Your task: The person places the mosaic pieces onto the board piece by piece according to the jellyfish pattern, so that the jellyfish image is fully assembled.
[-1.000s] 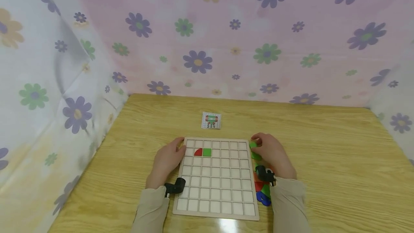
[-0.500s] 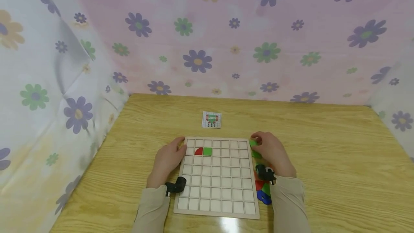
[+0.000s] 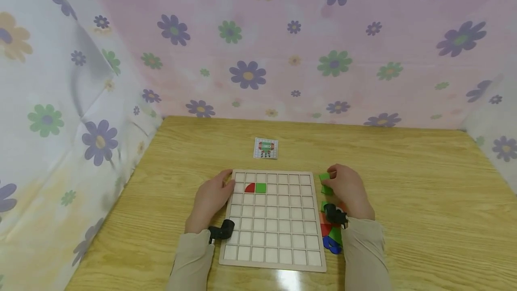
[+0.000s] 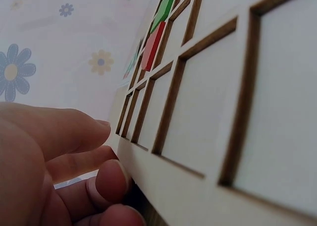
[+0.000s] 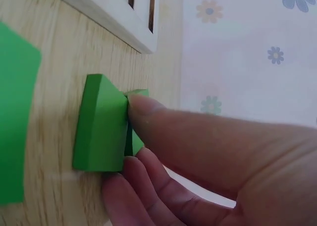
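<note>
The left hand rests against the left edge of the pale wooden grid board, its loosely bent fingers touching that edge without closing round it. Just beyond its fingertips, in the board's second row, lie two pieces side by side: one red quarter-round tile and one green square tile. Farther off, past the board, one small pattern card lies on the wooden desk. The right hand sits just off the board's right edge, its fingertips pinching one flat green square block that lies on the desk; a second green piece shows just beyond it. Beneath that wrist is a small heap of red, green and blue pieces, too overlapped to count.
</note>
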Demonstrator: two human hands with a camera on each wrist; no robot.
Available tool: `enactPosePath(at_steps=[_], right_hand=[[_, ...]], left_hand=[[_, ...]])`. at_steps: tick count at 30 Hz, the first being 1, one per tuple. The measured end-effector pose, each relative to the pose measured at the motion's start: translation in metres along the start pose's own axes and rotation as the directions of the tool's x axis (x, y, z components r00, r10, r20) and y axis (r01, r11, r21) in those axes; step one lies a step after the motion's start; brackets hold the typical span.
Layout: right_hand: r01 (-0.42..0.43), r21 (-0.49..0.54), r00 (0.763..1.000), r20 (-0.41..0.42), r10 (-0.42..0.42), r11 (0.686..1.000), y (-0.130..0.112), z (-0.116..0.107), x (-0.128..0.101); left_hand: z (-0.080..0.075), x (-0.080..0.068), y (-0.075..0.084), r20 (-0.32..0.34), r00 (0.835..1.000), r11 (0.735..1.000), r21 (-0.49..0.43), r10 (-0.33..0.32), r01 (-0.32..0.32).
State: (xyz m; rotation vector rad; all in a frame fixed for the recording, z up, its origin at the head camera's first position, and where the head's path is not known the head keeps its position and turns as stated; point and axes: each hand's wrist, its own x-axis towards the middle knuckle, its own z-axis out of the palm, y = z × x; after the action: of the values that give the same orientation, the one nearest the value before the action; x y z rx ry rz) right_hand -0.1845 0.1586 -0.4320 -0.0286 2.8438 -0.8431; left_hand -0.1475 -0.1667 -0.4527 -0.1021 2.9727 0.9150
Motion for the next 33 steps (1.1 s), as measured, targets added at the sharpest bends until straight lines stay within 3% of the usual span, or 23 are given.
enactPosePath(at_steps=[5, 13, 33], right_hand=[[-0.028, 0.014, 1.000, -0.012, 0.028, 1.000, 0.0003, -0.0013, -0.0004], [0.029, 0.019, 1.000, 0.009, -0.030, 0.999, 0.0004, 0.0004, 0.0027], [0.035, 0.063, 0.999, 0.002, -0.035, 0.997, 0.0015, 0.0051, 0.0060]], left_hand=[[-0.0011, -0.0004, 0.0019, -0.007, 1.000, 1.000, 0.000, 0.008, -0.008], [-0.0020, 0.0003, 0.0016, -0.009, 1.000, 1.000, 0.010, 0.008, -0.008], [-0.0012, -0.0002, 0.0011, -0.003, 1.000, 1.000, 0.012, 0.007, -0.007]])
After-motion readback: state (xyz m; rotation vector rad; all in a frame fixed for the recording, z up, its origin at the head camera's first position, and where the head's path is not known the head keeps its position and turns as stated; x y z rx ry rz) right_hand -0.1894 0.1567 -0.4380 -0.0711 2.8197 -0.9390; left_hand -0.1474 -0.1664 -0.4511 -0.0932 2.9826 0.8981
